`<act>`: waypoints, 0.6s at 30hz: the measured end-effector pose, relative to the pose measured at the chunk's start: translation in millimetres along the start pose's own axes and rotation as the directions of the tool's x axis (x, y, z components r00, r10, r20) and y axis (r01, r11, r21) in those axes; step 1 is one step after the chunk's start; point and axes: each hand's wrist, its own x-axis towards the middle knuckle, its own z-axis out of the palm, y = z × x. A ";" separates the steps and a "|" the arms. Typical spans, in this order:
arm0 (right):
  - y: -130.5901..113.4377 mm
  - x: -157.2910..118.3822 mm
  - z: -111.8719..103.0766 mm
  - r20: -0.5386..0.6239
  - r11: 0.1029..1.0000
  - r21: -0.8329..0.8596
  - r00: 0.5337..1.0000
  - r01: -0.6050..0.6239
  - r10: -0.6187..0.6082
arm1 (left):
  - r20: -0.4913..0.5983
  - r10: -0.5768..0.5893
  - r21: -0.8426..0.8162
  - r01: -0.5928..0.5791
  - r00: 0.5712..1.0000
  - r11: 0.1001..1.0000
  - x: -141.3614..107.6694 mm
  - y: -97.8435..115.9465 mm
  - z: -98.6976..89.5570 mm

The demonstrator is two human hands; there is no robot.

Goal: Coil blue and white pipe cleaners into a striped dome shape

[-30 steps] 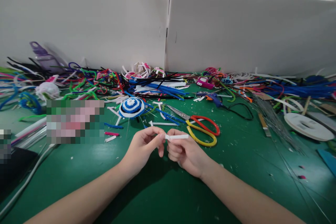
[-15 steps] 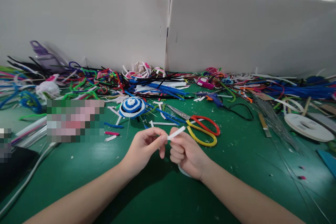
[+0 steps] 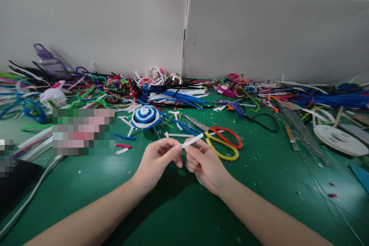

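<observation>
Over the green table, both hands meet at a short white pipe cleaner [image 3: 194, 140]. My left hand [image 3: 158, 161] is closed, pinching its lower end between thumb and index finger. My right hand [image 3: 206, 165] is closed as well, its thumb and index finger on the same piece just beside the left fingertips; the other fingers curl under. The free end points up and to the right. A bit of white shows below the right hand, mostly hidden by it. Just beyond lie scissors [image 3: 221, 148] with one red and one yellow handle, and a blue-and-white spiral disc [image 3: 145, 117].
Heaps of coloured pipe cleaners [image 3: 175, 94] line the back, below pale partitions [image 3: 259, 27]. A blue glue gun [image 3: 238, 109] with a black cord lies behind the scissors. To the right is a white spool [image 3: 340, 138]; a purple bottle [image 3: 52, 61] stands back left.
My right hand has turned slightly, its fingers less tightly curled and its thumb closer to the left fingertips. The white pipe cleaner's free end has dipped a little.
</observation>
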 end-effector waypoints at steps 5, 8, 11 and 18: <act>-4.6 -1.8 -4.6 -0.006 0.852 -0.482 0.972 0.203 -0.235 | -0.006 -0.033 -0.016 0.033 0.999 0.999 0.1 0.8 -1.2; -9.4 -4.7 -12.3 0.221 0.490 -0.734 0.848 0.470 -0.482 | 0.028 -0.086 -0.015 0.086 0.996 0.996 1.3 1.2 -3.2; -17.6 -7.8 -19.3 0.666 -0.147 -0.694 0.553 0.704 -0.500 | 0.118 -0.183 -0.035 0.189 0.976 0.981 2.4 2.4 -6.6; -31.9 -8.0 -13.5 0.506 0.078 -0.788 0.715 0.611 -0.483 | 0.175 -0.158 -0.098 0.177 0.972 0.979 3.9 7.3 -12.0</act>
